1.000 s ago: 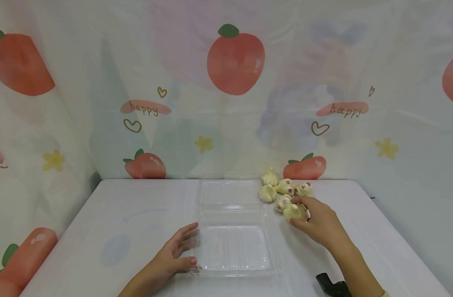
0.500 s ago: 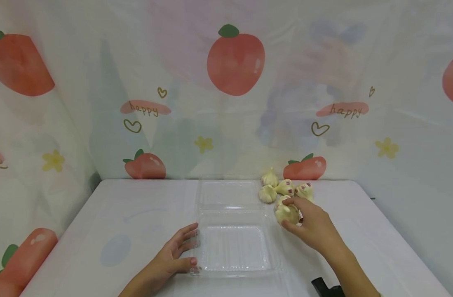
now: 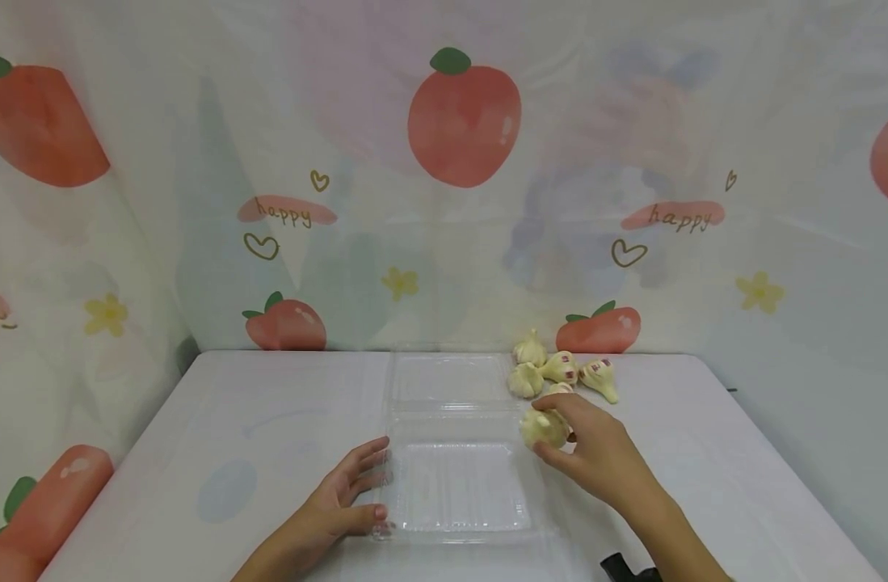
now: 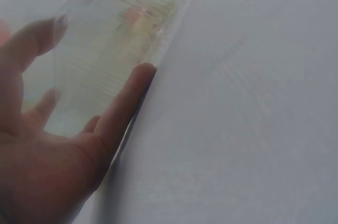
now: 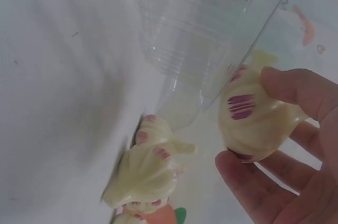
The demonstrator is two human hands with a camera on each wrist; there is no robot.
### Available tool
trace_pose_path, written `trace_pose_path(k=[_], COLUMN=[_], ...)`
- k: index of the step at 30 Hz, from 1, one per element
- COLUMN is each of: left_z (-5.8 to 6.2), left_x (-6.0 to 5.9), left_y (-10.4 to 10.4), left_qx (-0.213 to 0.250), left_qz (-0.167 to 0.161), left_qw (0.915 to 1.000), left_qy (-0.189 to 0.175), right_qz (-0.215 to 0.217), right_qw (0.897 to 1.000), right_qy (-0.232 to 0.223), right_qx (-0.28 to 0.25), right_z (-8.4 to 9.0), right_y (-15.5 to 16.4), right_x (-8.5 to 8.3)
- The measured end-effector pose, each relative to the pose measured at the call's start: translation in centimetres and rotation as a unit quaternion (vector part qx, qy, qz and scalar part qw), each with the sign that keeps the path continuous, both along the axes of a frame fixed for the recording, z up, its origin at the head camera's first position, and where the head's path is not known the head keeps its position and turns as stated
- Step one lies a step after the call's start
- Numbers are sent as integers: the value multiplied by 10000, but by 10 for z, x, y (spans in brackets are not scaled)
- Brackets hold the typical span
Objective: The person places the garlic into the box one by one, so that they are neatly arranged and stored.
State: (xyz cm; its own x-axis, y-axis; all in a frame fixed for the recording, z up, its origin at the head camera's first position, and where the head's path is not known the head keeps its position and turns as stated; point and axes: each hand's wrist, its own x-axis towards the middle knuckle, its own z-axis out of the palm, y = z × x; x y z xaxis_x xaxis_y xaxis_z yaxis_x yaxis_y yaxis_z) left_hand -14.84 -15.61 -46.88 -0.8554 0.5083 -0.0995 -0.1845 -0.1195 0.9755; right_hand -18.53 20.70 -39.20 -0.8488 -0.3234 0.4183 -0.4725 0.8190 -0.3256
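6 garlic bulbs [image 3: 544, 427], 1 clamshell box [image 3: 454, 485]

Open clamshell box [image 3: 454, 485] mid-table, garlic heap [image 3: 553, 370] behind-right, held bulb [image 3: 544, 427] seemingly over its right rim.

White table [image 3: 254, 420]; strawberry-print curtain [image 3: 463, 121] behind; dark object [image 3: 621, 567] at near edge.

We are holding a garlic bulb [image 3: 543, 427] in our right hand [image 3: 592, 453] at the right edge of the clear clamshell box [image 3: 454, 485]. Our left hand [image 3: 342, 501] is resting against its left rim. Other garlic bulbs [image 3: 560, 368] are lying on the white worktop [image 3: 269, 436] nearby.
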Motion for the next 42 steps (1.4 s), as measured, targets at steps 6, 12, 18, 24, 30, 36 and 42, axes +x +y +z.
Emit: trace_pose_path(k=[6,12,18,24,30,36,42], left_z=[1,1,2,2,3,0,-2], left_x=[0,-1,-1,-2,-1,-1,0], left_y=[-1,-1,0,0,0,2,-1], left_qx=[-73,-106,-161,-174,-123,-69,-158], left_qz=[-22,-34,-5,-5,16,5,27], left_qw=[9999,9999,9998,9998,9999,10000,9999], left_qy=[92,112,97,89,19,24,24], right_qz=[129,269,468,634,840,958,1099], right_qw=[9999,9994,9984,9972,9947,9936,9909], right_qy=[54,194,189,150,262,385,348], right_qx=[18,-96,-261,-356,-539,-458,-700], right_z=[-1,-2,-2,-4,2,17,37], right_y=[-6,-11,-17,-24,-37,-53,-71], right_x=[2,5,9,11,13,14,12])
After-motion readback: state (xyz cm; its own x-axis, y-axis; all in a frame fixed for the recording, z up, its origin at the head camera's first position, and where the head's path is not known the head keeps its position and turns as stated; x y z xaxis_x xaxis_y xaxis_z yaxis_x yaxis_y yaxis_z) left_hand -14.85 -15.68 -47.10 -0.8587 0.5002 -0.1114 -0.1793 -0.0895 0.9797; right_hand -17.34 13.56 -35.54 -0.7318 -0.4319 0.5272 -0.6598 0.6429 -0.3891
